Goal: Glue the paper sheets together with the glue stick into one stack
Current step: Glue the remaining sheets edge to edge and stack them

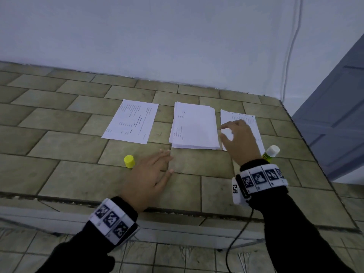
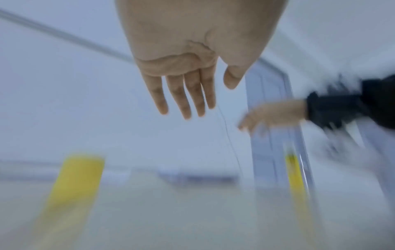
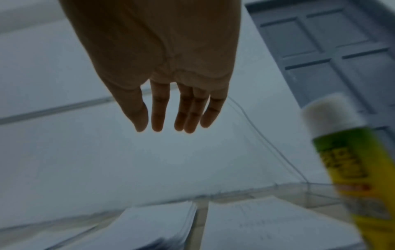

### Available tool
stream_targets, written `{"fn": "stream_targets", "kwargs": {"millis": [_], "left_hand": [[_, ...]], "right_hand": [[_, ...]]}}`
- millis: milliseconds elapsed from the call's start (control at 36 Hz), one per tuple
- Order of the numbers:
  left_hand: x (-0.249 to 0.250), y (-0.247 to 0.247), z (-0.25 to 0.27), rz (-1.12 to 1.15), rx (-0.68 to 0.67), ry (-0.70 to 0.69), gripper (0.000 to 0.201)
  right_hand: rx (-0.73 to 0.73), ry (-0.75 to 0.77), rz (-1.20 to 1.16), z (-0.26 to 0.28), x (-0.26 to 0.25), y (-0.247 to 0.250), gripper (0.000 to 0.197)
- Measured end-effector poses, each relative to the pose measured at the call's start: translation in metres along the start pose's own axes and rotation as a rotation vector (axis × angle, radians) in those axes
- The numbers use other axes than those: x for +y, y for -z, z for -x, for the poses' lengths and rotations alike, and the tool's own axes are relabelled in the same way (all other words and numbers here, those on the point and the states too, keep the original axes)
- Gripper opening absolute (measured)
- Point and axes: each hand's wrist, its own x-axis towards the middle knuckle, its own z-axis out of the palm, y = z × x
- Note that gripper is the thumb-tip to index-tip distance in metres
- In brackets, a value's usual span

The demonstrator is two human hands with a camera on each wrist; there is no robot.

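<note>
You have a single printed white paper sheet [image 1: 131,121] lying flat at left, a thick white paper stack [image 1: 195,127] in the middle, another printed sheet [image 1: 250,123] at right. The uncapped yellow-green glue stick [image 1: 270,153] stands just beside that sheet; its yellow cap [image 1: 129,161] stands well apart.

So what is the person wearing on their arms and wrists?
Both arms have black long sleeves. Each wrist wears a white band printed with square black-and-white code markers: one above the left hand, one above the right hand. A thin dark cable hangs down from the right wrist band. Both hands are bare.
</note>
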Motion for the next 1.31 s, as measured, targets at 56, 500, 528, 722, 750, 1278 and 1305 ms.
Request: {"fn": "stream_targets", "kwargs": {"millis": [56, 500, 528, 722, 750, 1278, 1305], "left_hand": [[0.011, 0.029, -0.007, 0.083, 0.09, 0.002, 0.044], [-0.123, 0.074, -0.116, -0.391, -0.377, 0.569, 0.064], [-0.127, 0.068, -0.117, -0.393, -0.393, 0.556, 0.067], [-0.137, 0.04, -0.118, -0.452, -0.461, 0.547, 0.083], [-0.139, 0.039, -0.117, -0.458, -0.477, 0.554, 0.083], [-0.135, 0.061, -0.12, -0.076, -0.11, 0.671, 0.052], [-0.135, 0.066, -0.122, -0.021, -0.061, 0.68, 0.051]], "right_hand": [[0.135, 0.044, -0.011, 0.009, 0.004, 0.015, 0.024], [0.106, -0.589, -0.21, 0.045, 0.079, 0.046, 0.068], [0.09, -0.578, -0.203, 0.046, 0.081, 0.044, 0.063], [0.018, -0.485, -0.071, 0.045, 0.081, 0.032, 0.03], [0.008, -0.473, -0.059, 0.044, 0.08, 0.031, 0.03], [0.024, -0.411, -0.095, 0.045, 0.073, 0.028, 0.034], [0.028, -0.41, -0.096, 0.045, 0.073, 0.028, 0.034]]}}
